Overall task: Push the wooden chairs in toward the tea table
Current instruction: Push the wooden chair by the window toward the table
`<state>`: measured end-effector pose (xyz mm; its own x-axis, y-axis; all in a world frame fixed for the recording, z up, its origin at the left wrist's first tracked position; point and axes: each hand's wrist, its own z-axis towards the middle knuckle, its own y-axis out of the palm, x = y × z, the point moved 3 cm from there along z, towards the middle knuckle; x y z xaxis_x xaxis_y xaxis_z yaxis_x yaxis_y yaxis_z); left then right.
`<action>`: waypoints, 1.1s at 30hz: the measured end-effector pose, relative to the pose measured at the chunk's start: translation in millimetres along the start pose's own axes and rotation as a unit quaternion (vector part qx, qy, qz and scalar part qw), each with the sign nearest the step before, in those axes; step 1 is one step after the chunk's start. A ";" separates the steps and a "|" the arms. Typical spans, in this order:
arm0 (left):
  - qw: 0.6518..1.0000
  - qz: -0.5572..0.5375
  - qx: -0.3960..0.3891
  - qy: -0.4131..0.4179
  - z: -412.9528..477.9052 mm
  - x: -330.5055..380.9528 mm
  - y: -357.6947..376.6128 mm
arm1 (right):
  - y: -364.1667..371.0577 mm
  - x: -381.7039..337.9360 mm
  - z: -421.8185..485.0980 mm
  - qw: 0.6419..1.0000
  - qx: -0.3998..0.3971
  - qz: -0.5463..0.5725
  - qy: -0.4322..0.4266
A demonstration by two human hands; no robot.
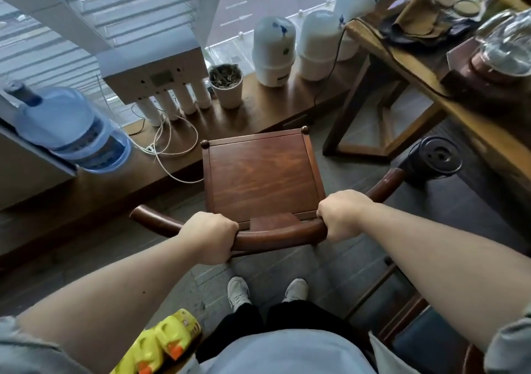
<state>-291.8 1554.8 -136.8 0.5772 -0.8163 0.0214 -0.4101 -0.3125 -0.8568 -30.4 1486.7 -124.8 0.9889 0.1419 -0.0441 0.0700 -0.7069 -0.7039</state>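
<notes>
Chair: the wooden chair (260,178) stands right in front of me on the floor, its square seat facing the window, its curved top rail nearest my body.
My left hand: my left hand (208,237) is clamped over the left part of the rail, fingers curled under it.
My right hand: my right hand (342,214) is wrapped tight round the right part of the rail, just past the centre splat.
Table: the tea table (425,66) lies to my right, well clear of the seat; its leg frame stands beside the chair's far right corner. A dark tray, cloths and glassware sit on top.
Floor: grey planks (324,261), with my white shoes (238,291) just behind the chair.
Window ledge: a low wooden ledge (258,109) beyond the chair carries a water filter unit (161,86), a white pot (227,86), white tanks (273,51) and a blue water bottle (71,129).
Room: large window onto a street.
</notes>
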 end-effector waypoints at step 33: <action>0.932 0.241 -0.020 0.271 145.2 87.3 -91.0 | 102.3 34.6 -103.7 0.933 0.014 0.267 0.241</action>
<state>-101.5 1582.5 -131.7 -0.1175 -0.9887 -0.0937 -0.5617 0.1439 -0.8147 24.6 1347.4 -124.8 0.8268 -0.5575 -0.0747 -0.4462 -0.5692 -0.6907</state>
